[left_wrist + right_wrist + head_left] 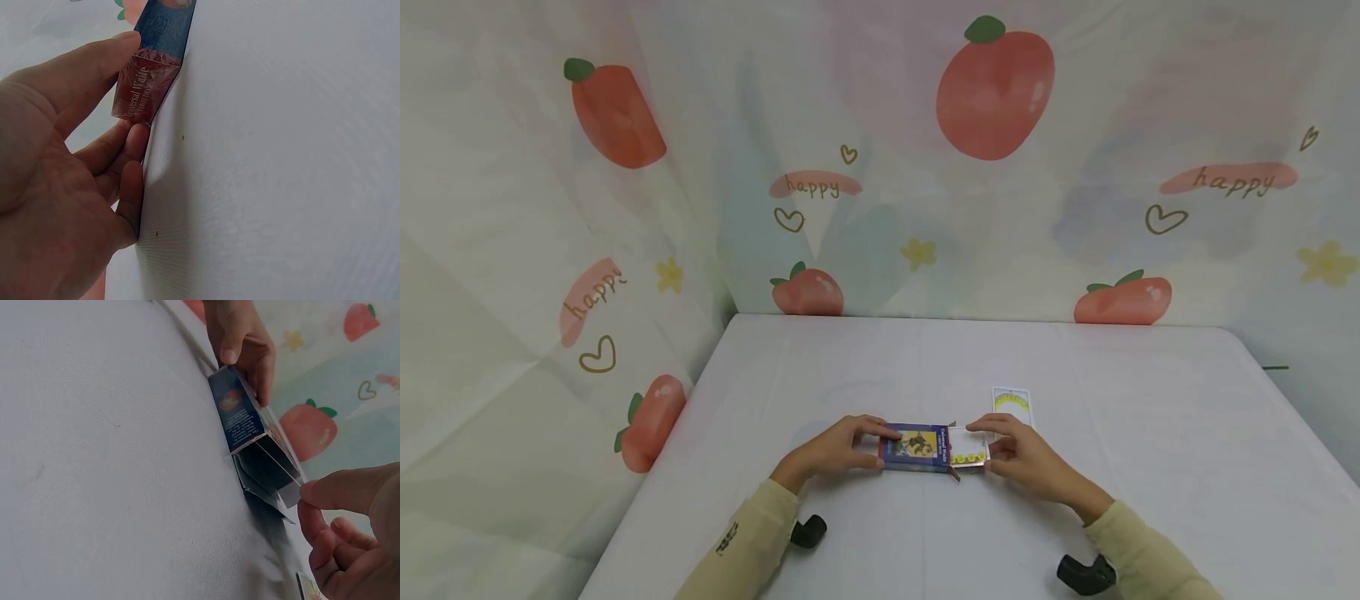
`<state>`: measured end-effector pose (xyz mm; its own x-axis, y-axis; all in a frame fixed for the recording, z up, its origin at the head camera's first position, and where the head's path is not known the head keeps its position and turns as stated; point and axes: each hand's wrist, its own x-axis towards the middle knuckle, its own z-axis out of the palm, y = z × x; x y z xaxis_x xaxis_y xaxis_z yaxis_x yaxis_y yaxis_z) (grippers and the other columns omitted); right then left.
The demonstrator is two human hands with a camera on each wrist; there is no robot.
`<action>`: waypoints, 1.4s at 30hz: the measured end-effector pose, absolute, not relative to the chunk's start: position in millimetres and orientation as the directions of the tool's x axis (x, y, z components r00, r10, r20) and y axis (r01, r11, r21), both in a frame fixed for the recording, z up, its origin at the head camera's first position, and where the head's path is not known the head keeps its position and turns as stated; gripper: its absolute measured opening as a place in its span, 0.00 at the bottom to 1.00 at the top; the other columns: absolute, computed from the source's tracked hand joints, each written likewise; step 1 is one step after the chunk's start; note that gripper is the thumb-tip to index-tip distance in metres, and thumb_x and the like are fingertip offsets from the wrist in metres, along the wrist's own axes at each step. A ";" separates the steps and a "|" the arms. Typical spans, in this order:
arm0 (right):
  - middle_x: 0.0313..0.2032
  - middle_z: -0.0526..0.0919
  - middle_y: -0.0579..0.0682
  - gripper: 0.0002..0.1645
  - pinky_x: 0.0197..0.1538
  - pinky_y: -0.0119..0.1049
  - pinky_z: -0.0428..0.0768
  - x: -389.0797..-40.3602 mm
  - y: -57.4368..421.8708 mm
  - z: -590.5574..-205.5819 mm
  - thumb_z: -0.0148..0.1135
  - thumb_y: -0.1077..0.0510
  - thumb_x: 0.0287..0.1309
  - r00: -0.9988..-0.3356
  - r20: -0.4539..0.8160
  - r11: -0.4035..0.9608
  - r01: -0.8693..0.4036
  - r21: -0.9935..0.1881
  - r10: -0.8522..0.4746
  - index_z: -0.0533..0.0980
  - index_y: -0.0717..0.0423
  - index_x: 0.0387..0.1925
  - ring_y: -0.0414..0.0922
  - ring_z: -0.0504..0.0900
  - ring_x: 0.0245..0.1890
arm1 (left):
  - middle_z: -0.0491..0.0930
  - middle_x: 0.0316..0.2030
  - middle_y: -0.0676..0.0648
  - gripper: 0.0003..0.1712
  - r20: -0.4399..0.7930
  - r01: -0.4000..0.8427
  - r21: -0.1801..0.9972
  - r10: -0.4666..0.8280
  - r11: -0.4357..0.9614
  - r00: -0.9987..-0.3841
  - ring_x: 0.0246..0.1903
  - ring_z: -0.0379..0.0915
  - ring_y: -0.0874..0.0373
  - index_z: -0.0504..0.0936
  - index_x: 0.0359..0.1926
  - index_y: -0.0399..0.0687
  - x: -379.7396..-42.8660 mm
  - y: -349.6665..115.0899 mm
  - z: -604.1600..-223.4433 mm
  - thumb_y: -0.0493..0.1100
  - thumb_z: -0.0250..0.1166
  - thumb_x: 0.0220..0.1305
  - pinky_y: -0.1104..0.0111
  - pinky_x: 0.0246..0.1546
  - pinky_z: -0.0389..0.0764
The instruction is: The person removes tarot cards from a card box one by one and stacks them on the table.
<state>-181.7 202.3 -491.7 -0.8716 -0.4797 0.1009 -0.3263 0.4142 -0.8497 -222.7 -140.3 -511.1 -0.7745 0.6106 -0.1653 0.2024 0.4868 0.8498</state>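
Note:
A blue tarot deck box (913,446) lies on the table, its open end facing right. My left hand (842,446) grips its left end between thumb and fingers. In the left wrist view the box's dark red end (147,87) reads "Universal Waite Tarot Deck". From the open end a tarot card (967,442) sticks partly out, white with a row of yellow rounds along its near edge. My right hand (1026,458) pinches that card by its outer edge. The right wrist view shows the card as a thin sheet above the box's dark opening, with the flaps (262,487) folded out.
Another card (1012,402) with a yellow arc lies flat behind my right hand, which partly covers it. White cloth covers the table (850,367). A curtain printed with fruit (996,96) stands behind and at left. Black curved pieces (808,532) show beside both forearms.

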 end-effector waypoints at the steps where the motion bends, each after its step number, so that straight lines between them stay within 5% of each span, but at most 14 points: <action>1: 0.61 0.71 0.68 0.30 0.39 0.26 0.79 -181.6 203.3 -492.1 0.67 0.74 0.53 -0.872 0.099 0.401 -0.318 -0.859 -0.479 0.75 0.67 0.60 0.40 0.79 0.39 | 0.70 0.70 0.44 0.26 -0.167 0.201 0.850 0.610 0.488 -0.774 0.74 0.59 0.46 0.83 0.61 0.60 -222.8 -140.5 -511.4 0.40 0.72 0.62 0.46 0.75 0.60; 17: 0.59 0.80 0.65 0.25 0.35 0.28 0.73 -180.8 215.8 -486.0 0.54 0.73 0.59 -0.937 0.028 0.516 -0.217 -0.829 -0.349 0.80 0.63 0.58 0.36 0.72 0.38 | 0.69 0.71 0.43 0.28 -0.176 0.219 0.827 0.610 0.517 -0.773 0.74 0.59 0.44 0.81 0.64 0.63 -223.9 -141.5 -512.3 0.43 0.71 0.63 0.44 0.73 0.63; 24: 0.56 0.81 0.66 0.21 0.38 0.25 0.76 -181.1 225.8 -488.1 0.62 0.69 0.63 -0.942 0.186 0.454 -0.300 -0.839 -0.280 0.79 0.67 0.57 0.28 0.73 0.40 | 0.69 0.71 0.42 0.27 -0.170 0.211 0.842 0.617 0.496 -0.769 0.74 0.59 0.44 0.81 0.64 0.61 -223.4 -142.5 -511.3 0.43 0.71 0.64 0.45 0.74 0.61; 29: 0.57 0.79 0.67 0.25 0.34 0.26 0.77 -180.5 229.7 -485.1 0.64 0.72 0.58 -0.942 0.236 0.463 -0.323 -0.825 -0.237 0.78 0.66 0.58 0.29 0.75 0.35 | 0.69 0.71 0.42 0.27 -0.172 0.201 0.849 0.614 0.489 -0.770 0.75 0.58 0.44 0.81 0.64 0.60 -222.5 -141.9 -509.8 0.42 0.71 0.64 0.46 0.74 0.61; 42: 0.65 0.69 0.74 0.28 0.40 0.23 0.82 -182.9 237.5 -481.0 0.60 0.71 0.65 -0.960 0.213 0.335 -0.263 -0.905 -0.180 0.70 0.72 0.66 0.24 0.79 0.44 | 0.69 0.71 0.42 0.27 -0.182 0.188 0.846 0.602 0.498 -0.777 0.74 0.59 0.44 0.81 0.64 0.60 -220.0 -140.7 -507.3 0.42 0.71 0.63 0.45 0.73 0.63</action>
